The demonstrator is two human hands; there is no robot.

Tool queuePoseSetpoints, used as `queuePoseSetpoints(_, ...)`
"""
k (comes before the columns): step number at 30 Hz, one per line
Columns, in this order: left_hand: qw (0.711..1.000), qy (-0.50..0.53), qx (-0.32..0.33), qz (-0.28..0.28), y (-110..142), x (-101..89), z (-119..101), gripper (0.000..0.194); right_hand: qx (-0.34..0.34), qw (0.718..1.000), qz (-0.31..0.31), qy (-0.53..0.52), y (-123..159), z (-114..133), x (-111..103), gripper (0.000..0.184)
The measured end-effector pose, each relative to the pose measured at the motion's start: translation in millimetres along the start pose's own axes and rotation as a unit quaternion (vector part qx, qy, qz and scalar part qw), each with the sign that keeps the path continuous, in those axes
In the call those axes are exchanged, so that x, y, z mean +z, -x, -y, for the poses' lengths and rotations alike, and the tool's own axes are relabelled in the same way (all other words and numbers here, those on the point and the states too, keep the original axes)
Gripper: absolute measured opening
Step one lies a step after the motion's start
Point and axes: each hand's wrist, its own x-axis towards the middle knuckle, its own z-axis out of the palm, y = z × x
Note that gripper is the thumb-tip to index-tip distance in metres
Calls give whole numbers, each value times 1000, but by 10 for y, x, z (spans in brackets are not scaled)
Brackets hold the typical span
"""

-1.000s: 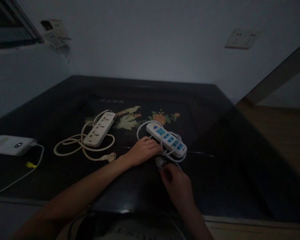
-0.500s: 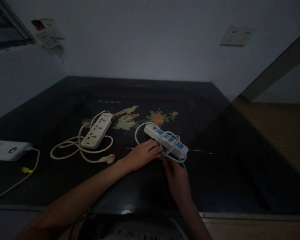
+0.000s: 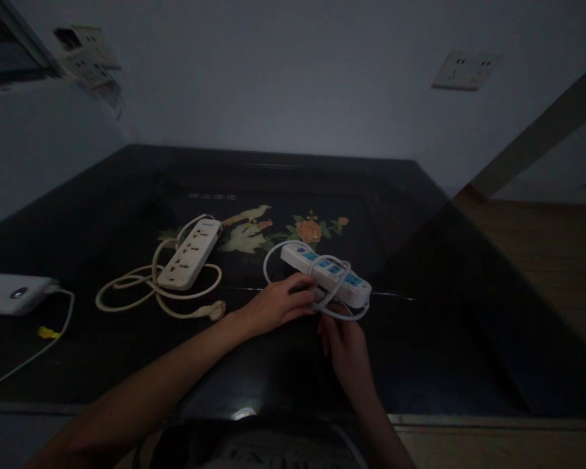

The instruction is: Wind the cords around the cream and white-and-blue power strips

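Observation:
A white power strip with blue sockets (image 3: 328,273) lies on the dark table (image 3: 420,339), its white cord (image 3: 273,254) looped over and around it. My left hand (image 3: 278,303) rests against the strip's near side with fingers curled on the cord. My right hand (image 3: 344,342) is closed just below the strip, pinching the cord loop at its near end. A second, cream power strip (image 3: 189,254) lies to the left with its cord (image 3: 141,290) spread in loose loops and its plug (image 3: 213,311) near my left wrist.
A white box-like device (image 3: 10,293) with a white cable and yellow tag (image 3: 46,332) sits at the table's left edge. Wall sockets (image 3: 463,68) hang on the back wall. A wooden floor (image 3: 542,260) lies to the right. The tabletop bears a painted flower-and-bird picture (image 3: 273,228).
My right hand has moved up from the table's near side to the blue-socket strip and taken the cord loop. The left hand has stayed on the strip. The view shifted slightly.

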Motion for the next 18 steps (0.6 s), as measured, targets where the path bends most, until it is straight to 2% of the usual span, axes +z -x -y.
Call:
queuePoseSetpoints(7, 997, 61, -1, 41, -36, -80, -25, 20, 16, 996, 11, -86, -73, 12, 16, 26)
queuePoseSetpoints(12, 996, -35, 30, 75, -42, -119, -18, 27, 1, 996, 10, -85, -73, 37, 13, 25)
queuePoseSetpoints(15, 997, -57, 23, 36, -24, -122, -19, 32, -1, 996, 24, -88, -66, 39, 1, 24)
queuePoseSetpoints(18, 998, -2, -49, -43, -40, -132, -39, 28, -3, 996, 28, -81, -63, 10, -5, 25)
